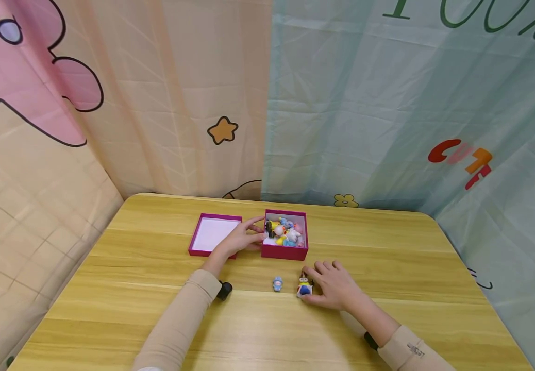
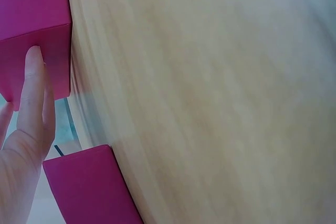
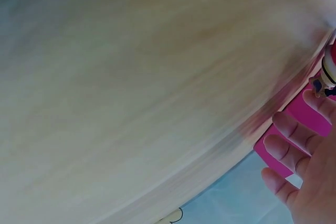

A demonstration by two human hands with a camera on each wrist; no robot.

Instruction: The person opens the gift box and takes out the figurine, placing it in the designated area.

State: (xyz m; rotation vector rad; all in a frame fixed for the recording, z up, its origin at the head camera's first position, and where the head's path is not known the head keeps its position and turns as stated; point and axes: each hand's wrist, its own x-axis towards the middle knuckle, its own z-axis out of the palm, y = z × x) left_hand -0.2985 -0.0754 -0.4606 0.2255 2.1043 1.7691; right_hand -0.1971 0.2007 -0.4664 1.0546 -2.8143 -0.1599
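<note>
A magenta box (image 1: 284,252) holding several small colourful figurines (image 1: 289,232) stands near the table's back. Fingers of the left hand (image 1: 244,237) touch its left side; in the left wrist view the hand (image 2: 31,124) has straight fingers against the box wall (image 2: 37,3). The right hand (image 1: 337,286) pinches a figurine with a yellow and blue body (image 1: 304,289), upright on the table, between thumb and index finger. In the right wrist view, part of that figurine (image 3: 329,69) shows by the hand (image 3: 315,166), whose other fingers are spread. A small blue figurine (image 1: 278,284) stands left of it.
The magenta lid (image 1: 214,234), white inside, lies left of the box, partly behind the left hand. Curtains with printed shapes (image 1: 222,130) hang behind the wooden table (image 1: 388,247).
</note>
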